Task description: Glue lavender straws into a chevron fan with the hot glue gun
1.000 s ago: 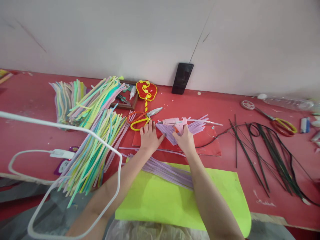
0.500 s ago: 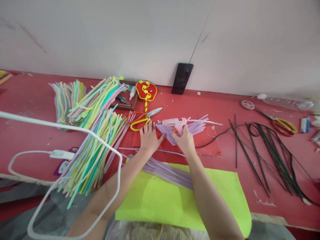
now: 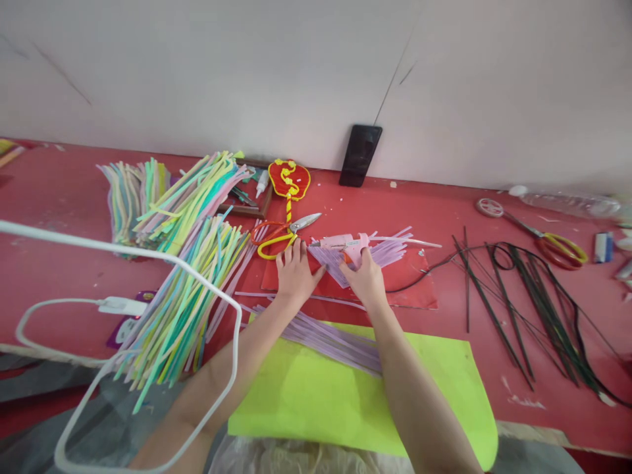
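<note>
In my right hand (image 3: 364, 273) is a pink hot glue gun (image 3: 340, 241), gripped by its handle, its nozzle pointing left and a clear glue stick (image 3: 419, 243) jutting from its back. Under it lies a pointed panel of lilac pipe cleaners (image 3: 332, 263) set side by side, loose ends fanning out to the right. My left hand (image 3: 295, 268) rests flat with fingers spread, its thumb at the panel's left edge. Just beyond its fingertips are scissors (image 3: 276, 247) with red and yellow handles. A red sheet (image 3: 412, 289) lies beneath the panel.
Pastel pipe cleaners (image 3: 197, 289) pile up on the left, near a white cable (image 3: 148, 252). Loose lilac pipe cleaners (image 3: 336, 345) cross a lime-green sheet (image 3: 316, 401). A phone (image 3: 360, 155) leans on the wall. Dark green stems (image 3: 540, 309) and more scissors (image 3: 560, 249) lie right.
</note>
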Demonstrator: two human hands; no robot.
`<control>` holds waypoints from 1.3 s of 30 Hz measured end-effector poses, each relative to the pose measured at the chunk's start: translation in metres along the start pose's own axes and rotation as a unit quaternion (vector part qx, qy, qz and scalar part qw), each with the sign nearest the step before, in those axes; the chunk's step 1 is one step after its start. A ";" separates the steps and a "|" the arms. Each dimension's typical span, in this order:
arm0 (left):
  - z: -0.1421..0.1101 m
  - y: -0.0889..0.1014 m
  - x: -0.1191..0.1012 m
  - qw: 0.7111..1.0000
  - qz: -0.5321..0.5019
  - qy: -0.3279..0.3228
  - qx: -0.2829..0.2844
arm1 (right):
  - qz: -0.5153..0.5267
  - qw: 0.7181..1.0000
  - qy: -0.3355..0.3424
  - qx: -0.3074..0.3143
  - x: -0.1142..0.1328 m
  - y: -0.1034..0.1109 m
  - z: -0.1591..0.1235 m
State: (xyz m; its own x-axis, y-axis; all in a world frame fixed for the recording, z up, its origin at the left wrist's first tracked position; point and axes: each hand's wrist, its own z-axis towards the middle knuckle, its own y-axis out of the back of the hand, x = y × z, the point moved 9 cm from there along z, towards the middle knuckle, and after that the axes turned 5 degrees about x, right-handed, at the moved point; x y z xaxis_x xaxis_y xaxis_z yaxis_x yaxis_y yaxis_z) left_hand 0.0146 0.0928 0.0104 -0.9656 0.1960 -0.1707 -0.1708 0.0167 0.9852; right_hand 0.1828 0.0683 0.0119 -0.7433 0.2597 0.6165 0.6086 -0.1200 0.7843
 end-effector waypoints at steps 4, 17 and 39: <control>0.000 -0.002 0.000 1.000 0.002 -0.003 -0.001 | -0.001 1.000 -0.001 0.002 -0.001 -0.001 0.000; 0.000 -0.002 0.000 1.000 0.008 -0.004 -0.003 | 0.023 0.999 -0.009 -0.038 0.000 0.005 -0.002; 0.002 0.003 0.007 0.997 -0.050 0.013 -0.053 | -0.006 0.994 0.017 -0.112 -0.006 0.005 -0.003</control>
State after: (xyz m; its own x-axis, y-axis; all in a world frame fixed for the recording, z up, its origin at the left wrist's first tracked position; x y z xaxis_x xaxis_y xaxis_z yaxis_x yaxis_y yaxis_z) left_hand 0.0078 0.0963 0.0119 -0.9470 0.1736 -0.2704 -0.2855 -0.0687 0.9559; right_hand 0.1896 0.0637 0.0126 -0.7612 0.2298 0.6064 0.5260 -0.3281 0.7846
